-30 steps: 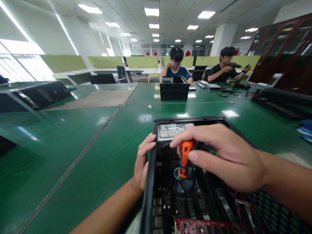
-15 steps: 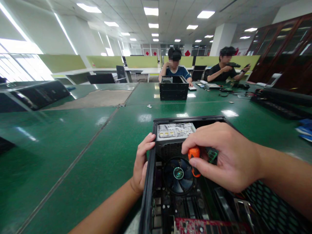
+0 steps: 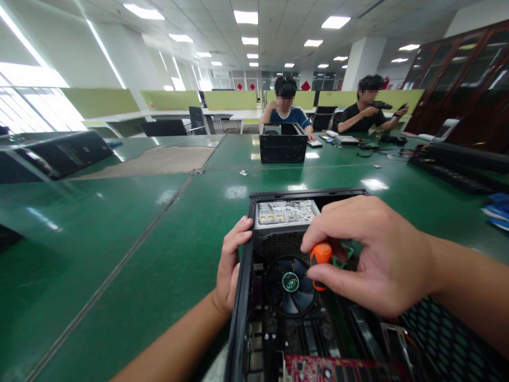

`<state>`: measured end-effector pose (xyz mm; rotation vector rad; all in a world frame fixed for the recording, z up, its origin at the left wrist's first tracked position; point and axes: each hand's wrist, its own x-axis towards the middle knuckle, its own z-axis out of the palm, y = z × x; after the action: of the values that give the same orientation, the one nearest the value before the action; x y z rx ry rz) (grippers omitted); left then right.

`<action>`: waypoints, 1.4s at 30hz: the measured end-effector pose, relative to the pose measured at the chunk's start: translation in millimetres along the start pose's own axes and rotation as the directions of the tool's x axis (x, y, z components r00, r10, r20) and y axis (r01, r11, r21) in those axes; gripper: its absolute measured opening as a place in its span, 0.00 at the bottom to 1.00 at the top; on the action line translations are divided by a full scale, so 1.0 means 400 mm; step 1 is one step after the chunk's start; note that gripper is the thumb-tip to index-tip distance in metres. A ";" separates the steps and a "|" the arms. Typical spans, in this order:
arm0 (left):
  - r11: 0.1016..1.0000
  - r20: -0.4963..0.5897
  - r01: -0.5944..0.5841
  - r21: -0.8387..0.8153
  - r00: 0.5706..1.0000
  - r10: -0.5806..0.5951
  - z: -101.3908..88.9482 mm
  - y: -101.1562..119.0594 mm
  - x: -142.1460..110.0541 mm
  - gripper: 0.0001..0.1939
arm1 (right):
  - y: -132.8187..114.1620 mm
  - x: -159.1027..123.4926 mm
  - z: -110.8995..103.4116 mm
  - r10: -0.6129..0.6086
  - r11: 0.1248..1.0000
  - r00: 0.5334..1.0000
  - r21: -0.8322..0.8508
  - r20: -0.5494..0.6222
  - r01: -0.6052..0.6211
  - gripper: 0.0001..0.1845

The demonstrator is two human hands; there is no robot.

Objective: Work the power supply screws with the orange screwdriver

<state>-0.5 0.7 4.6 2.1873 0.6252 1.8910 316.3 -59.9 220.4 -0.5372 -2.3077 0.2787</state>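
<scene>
An opened black computer case (image 3: 243, 297) lies in front of me. My left hand (image 3: 233, 265) is closed on its left rim, fingers over the edge. Between the thumb and fingers of my right hand (image 3: 369, 254) is a screwdriver (image 3: 321, 255) with an orange and black handle; its tip is hidden down in the case. It stands just right of the round black cooling fan (image 3: 291, 286). Above the fan sits the power supply (image 3: 284, 213) with a scuffed label. A red circuit card (image 3: 342, 369) shows at the bottom of the view.
Across the green table (image 3: 159, 254) stands another open case (image 3: 283, 148), with a person (image 3: 288, 114) behind it. A second person (image 3: 368, 114) sits farther right near cables and parts. Dark computer panels (image 3: 67, 151) lie at the left, and a black case part (image 3: 457, 164) at the right.
My right hand has shifted slightly right and turned a little, and the screwdriver handle has tilted with it. My left hand keeps its hold on the case rim.
</scene>
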 end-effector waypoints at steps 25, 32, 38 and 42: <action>1.000 -0.015 0.022 -0.006 1.000 -0.022 -0.005 -0.003 -0.011 0.25 | 0.008 0.014 -0.030 0.206 0.973 0.969 0.073 0.139 -0.217 0.09; 1.000 -0.020 -0.025 -0.002 0.999 0.025 -0.004 -0.001 0.003 0.26 | 0.009 0.013 -0.014 0.268 0.958 0.953 0.064 0.139 -0.279 0.05; 1.000 -0.036 0.009 -0.012 0.999 -0.010 0.001 0.001 0.007 0.22 | 0.019 0.010 -0.019 0.198 0.970 0.974 -0.123 -0.113 -0.212 0.19; 1.000 -0.034 0.004 0.008 0.999 -0.004 0.001 0.003 0.011 0.22 | 0.027 0.011 -0.017 0.211 0.945 0.957 -0.209 -0.198 -0.252 0.20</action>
<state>0.5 1.7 9.0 2.1618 0.6441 1.9307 321.4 -48.1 224.1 -0.9194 -2.1198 0.0682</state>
